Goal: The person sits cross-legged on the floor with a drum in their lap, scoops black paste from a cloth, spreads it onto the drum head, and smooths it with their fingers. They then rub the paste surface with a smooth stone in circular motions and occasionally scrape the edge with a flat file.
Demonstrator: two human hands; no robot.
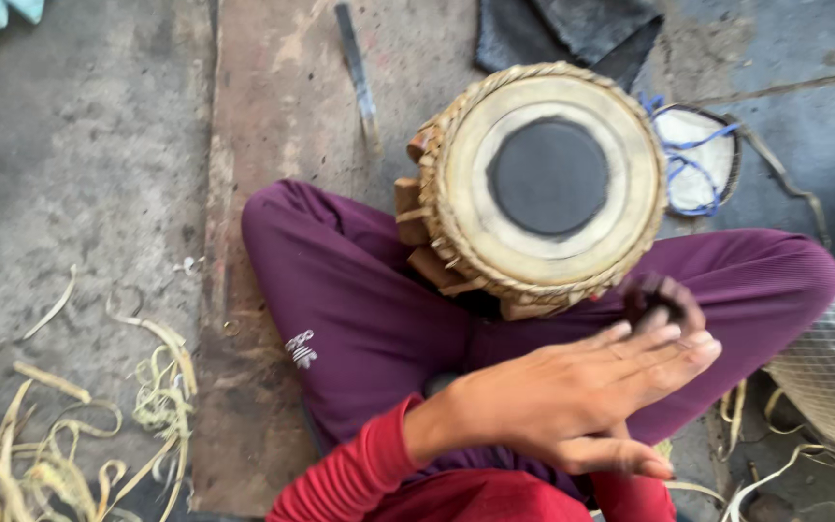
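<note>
Sitting cross-legged on the floor [79, 145] in purple trousers [359, 290], the person has a small drum [543, 184] with a black centre patch propped between the knees. Just below it the left hand [572, 391] lies flat, fingers straight, over the right hand [664, 300], which is mostly hidden; its grip cannot be told. Pale strips [70, 435] litter the floor.

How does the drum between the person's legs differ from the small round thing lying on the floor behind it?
The drum is much larger and stands between the crossed legs; the small round piece lies flat on the floor. The drum's pale head carries a big black circle and a braided rim; the small piece is plain white, crossed by blue cord. Both have round, pale faces.
</note>
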